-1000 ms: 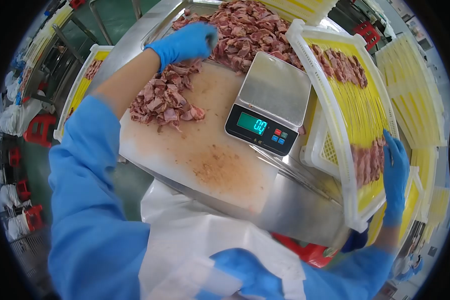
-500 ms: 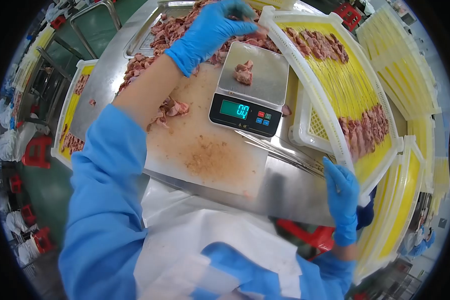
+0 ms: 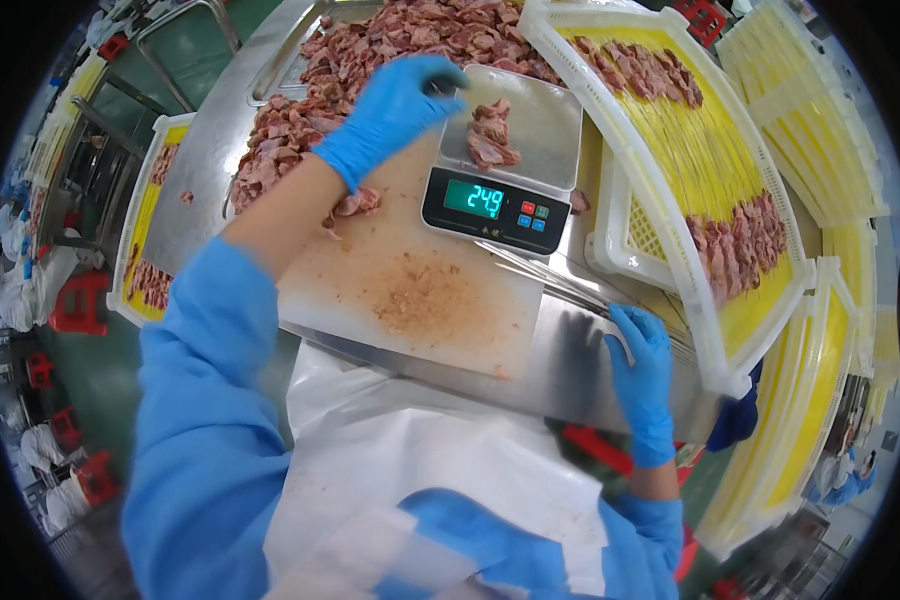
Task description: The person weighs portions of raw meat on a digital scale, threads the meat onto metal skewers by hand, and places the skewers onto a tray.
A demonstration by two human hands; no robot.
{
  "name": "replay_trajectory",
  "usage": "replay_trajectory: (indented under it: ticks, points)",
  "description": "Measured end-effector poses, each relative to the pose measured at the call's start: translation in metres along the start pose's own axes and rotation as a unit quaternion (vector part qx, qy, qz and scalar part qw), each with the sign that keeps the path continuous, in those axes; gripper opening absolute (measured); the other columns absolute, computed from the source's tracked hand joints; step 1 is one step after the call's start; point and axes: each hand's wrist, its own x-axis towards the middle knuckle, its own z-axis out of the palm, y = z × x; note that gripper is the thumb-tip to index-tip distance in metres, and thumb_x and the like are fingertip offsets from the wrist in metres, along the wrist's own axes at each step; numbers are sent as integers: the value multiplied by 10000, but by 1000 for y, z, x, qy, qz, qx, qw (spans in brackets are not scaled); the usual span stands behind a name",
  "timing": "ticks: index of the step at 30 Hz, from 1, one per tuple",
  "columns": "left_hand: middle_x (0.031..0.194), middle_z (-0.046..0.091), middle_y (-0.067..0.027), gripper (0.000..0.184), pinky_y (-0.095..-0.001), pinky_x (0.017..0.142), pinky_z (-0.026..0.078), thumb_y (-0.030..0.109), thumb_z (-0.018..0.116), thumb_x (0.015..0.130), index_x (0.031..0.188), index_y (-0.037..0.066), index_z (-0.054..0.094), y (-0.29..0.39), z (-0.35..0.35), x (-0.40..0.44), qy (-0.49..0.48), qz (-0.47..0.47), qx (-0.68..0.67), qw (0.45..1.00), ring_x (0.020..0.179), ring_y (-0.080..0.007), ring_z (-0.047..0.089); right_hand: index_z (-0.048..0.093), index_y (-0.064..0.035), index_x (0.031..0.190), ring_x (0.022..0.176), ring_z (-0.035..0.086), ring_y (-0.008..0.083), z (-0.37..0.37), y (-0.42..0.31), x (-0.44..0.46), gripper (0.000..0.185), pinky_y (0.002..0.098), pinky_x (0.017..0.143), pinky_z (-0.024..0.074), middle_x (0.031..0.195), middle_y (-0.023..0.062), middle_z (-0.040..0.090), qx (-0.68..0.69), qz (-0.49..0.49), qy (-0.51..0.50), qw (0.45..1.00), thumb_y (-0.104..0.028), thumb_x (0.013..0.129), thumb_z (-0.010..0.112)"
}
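A digital scale point(image 3: 495, 212) with a metal pan stands on the white cutting board point(image 3: 340, 285); its display reads 24.9. Raw meat pieces point(image 3: 492, 135) lie on the pan. My left hand point(image 3: 395, 110), in a blue glove, hovers at the pan's left edge, thumb and fingers curved but apart, with nothing visible between them. Thin metal skewers point(image 3: 560, 285) lie to the right of the scale's front. Beside their near ends is my right hand point(image 3: 640, 370), also gloved, thumb apart from the fingers; the fingertips appear to reach the skewers, though contact is unclear.
A large heap of raw meat point(image 3: 430, 45) lies behind the scale and to its left. At right, a white-rimmed yellow tray point(image 3: 670, 165) holds rows of skewered meat and leans over another crate point(image 3: 620, 265). More yellow trays point(image 3: 780, 420) stand beside the table. A small meat piece point(image 3: 355, 203) rests on the board.
The display went from 0.0 to 24.9, and more meat lies on the pan. My left hand came down and left from above the pan. My right hand moved left to the skewers.
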Motion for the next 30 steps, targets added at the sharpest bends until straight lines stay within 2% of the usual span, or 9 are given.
replay_trajectory:
  ticks: [4, 11, 14, 16, 20, 22, 26, 28, 30]
  points:
    - [868, 647, -27, 190, -255, 741, 491, 117, 643, 827, 997, 33, 642, 12, -24, -2, -10, 47, 14, 999, 788, -97, 589, 593, -62, 1169, 1027, 539, 313, 2, 5, -6, 432, 403, 911, 413, 1096, 132, 579, -88, -6, 8, 996, -38, 743, 660]
    - [848, 661, -53, 166, -273, 723, 497, 121, 656, 808, 960, 55, 651, 16, 5, 16, -21, 99, 85, 991, 769, -138, 625, 609, -64, 1135, 1030, 541, 307, 45, 36, -7, 394, 411, 931, 405, 1100, 119, 590, -94, 3, 65, 993, -53, 746, 669]
    - [840, 659, -91, 157, -305, 714, 502, 151, 653, 798, 925, 59, 659, 20, 16, 30, -83, 144, 160, 973, 752, -203, 636, 629, -81, 1102, 999, 551, 302, 54, 41, -7, 344, 402, 916, 415, 1062, 102, 604, -81, -1, 107, 991, -57, 761, 659]
    - [817, 652, -122, 185, -340, 709, 502, 211, 663, 776, 885, 62, 666, 25, 23, 34, -192, 118, 274, 935, 744, -270, 627, 644, -93, 1075, 966, 557, 295, 58, 42, -8, 307, 395, 901, 422, 1026, 92, 612, -85, 6, 131, 988, -53, 771, 648]
    - [780, 654, -133, 242, -362, 695, 502, 270, 678, 755, 845, 46, 659, 27, 30, 39, -201, 98, 297, 928, 730, -295, 626, 649, -100, 1064, 957, 555, 294, 57, 41, -6, 295, 397, 891, 423, 1007, 91, 613, -80, 12, 135, 987, -52, 773, 645]
    - [734, 643, -152, 262, -363, 679, 501, 277, 687, 743, 793, 23, 643, 24, 29, 36, -198, 70, 220, 953, 691, -313, 617, 648, -99, 1065, 955, 557, 294, 57, 40, -7, 295, 398, 885, 423, 1008, 91, 612, -77, 12, 135, 988, -51, 774, 644]
    - [736, 635, -156, 195, -378, 657, 503, 243, 649, 750, 739, 48, 651, 32, 28, 29, -204, 45, 220, 953, 680, -290, 623, 647, -87, 1062, 948, 558, 299, 58, 40, -8, 290, 399, 881, 424, 1009, 97, 614, -72, 16, 140, 987, -49, 775, 643]
    - [728, 636, -153, 188, -339, 633, 496, 220, 638, 759, 753, 32, 639, 31, 20, 28, -66, 27, 73, 995, 634, -270, 605, 651, -69, 1048, 947, 562, 305, 57, 39, -7, 276, 397, 877, 430, 1010, 108, 620, -53, 17, 149, 987, -41, 774, 641]
    - [750, 633, -76, 218, -268, 693, 475, 205, 702, 763, 841, 16, 624, 26, -15, 32, 3, 51, -149, 988, 698, -122, 597, 656, -61, 1035, 944, 566, 307, 58, 40, -9, 263, 395, 873, 434, 1007, 112, 624, -46, 21, 157, 986, -36, 774, 640]
